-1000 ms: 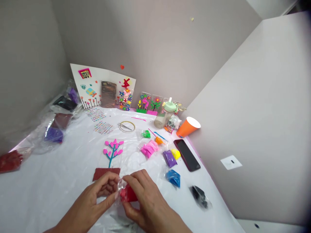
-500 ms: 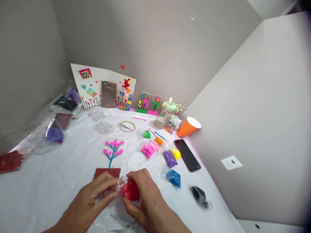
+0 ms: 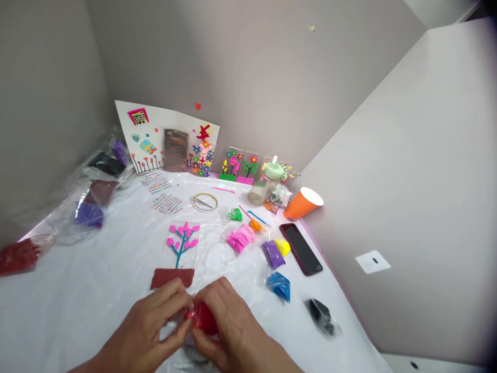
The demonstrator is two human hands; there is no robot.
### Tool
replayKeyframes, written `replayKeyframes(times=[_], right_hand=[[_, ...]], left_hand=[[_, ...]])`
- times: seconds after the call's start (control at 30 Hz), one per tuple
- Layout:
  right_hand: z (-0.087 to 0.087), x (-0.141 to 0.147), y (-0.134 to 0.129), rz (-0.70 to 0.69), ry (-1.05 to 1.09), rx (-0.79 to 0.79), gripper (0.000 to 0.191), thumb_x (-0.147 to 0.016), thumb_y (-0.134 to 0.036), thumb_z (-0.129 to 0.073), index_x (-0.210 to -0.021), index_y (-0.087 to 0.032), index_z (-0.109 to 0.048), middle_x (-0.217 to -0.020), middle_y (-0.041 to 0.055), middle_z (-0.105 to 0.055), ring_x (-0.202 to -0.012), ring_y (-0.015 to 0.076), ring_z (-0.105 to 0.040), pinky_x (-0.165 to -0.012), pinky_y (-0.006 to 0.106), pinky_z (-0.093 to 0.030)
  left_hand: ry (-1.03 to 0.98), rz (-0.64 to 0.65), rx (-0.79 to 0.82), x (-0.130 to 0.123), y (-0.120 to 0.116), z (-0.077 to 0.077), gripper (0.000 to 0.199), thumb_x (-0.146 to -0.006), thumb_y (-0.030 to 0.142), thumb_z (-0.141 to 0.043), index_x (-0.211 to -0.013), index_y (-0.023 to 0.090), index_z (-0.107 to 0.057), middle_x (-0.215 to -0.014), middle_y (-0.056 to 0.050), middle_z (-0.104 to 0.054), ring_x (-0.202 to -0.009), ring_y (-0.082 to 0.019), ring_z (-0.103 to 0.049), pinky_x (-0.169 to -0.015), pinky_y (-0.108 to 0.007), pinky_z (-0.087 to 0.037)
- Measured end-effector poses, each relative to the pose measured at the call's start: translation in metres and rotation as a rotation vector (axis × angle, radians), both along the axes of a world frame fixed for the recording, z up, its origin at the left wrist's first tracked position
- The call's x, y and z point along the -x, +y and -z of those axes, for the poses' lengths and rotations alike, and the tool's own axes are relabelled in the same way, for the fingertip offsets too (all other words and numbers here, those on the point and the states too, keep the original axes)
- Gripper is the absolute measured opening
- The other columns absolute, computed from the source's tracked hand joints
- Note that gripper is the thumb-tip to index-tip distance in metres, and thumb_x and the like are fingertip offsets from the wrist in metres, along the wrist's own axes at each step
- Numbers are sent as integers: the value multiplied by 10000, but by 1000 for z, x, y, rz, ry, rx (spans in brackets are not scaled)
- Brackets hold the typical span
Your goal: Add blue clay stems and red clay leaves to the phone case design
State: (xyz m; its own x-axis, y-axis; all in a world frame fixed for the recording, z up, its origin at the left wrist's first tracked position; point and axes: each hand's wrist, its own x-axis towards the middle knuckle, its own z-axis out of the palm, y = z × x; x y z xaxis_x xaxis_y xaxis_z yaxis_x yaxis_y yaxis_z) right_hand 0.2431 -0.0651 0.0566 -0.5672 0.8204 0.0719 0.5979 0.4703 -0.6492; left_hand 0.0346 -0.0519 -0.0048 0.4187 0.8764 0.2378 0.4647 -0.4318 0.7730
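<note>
A lump of red clay (image 3: 202,317) in clear wrap was pinched between the left hand (image 3: 155,324) and right hand (image 3: 229,326), just near of the pink-leaved clay tree (image 3: 181,241).

Left hand (image 3: 155,324) and right hand (image 3: 229,326) — fingertips pinched together.

Red clay lump (image 3: 202,317) sat in a clear plastic bag, bright red, rounded, mostly covered by fingers so only its top face showed. It was pinched between left hand (image 3: 155,324) and right hand (image 3: 229,326), both closed on it, just above the white table cover at the near edge. It sat just in front of the dark red base strip of the pink tree piece.
</note>
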Motion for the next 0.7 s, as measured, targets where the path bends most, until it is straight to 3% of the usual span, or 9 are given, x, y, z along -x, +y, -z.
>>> replayKeyframes(times=[0.2,0.33,0.47,0.6,0.7], right_hand=[[-1,1,1,-18,-32,-48,282,-876,-78,-670,-1070,-225,-527,-1103,41,-622,-1074,197,-585,-959,317,-534],[-6,0,-1,18,-36,-46,326,-915,-105,-675,-1170,-236,-519,-1168,57,-616,-1098,205,-594,-971,332,-551],[-4,-1,-1,31,-25,-54,488,-894,-187,-767,-1282,-259,-480,-1228,70,-613,-1112,224,-614,-961,350,-569],[3,-1,1,9,-49,-56,501,-869,-273,-811,-1249,-238,-486,-1204,71,-631,-1092,233,-628,-951,364,-576],[3,-3,2,-14,-99,-79,404,-901,-244,-771,-1209,-215,-512,-1138,67,-658,-1053,237,-633,-934,378,-579]], left_hand=[[-48,13,67,-1,1,-7,145,-903,307,-607,-803,274,-706,-806,-4,-696,-731,-161,-681,-709,-195,-571],[-116,31,229,3,5,-8,141,-941,385,-612,-926,310,-731,-887,8,-720,-834,-164,-711,-766,-194,-572],[-140,56,296,7,7,-7,146,-949,425,-613,-980,342,-729,-935,23,-726,-900,-166,-720,-819,-198,-566],[-121,129,286,7,7,-6,179,-972,366,-577,-921,336,-747,-914,23,-741,-879,-157,-738,-808,-178,-576],[-107,121,138,5,5,0,215,-967,334,-569,-1040,358,-770,-999,14,-797,-933,-176,-769,-822,-167,-598]])
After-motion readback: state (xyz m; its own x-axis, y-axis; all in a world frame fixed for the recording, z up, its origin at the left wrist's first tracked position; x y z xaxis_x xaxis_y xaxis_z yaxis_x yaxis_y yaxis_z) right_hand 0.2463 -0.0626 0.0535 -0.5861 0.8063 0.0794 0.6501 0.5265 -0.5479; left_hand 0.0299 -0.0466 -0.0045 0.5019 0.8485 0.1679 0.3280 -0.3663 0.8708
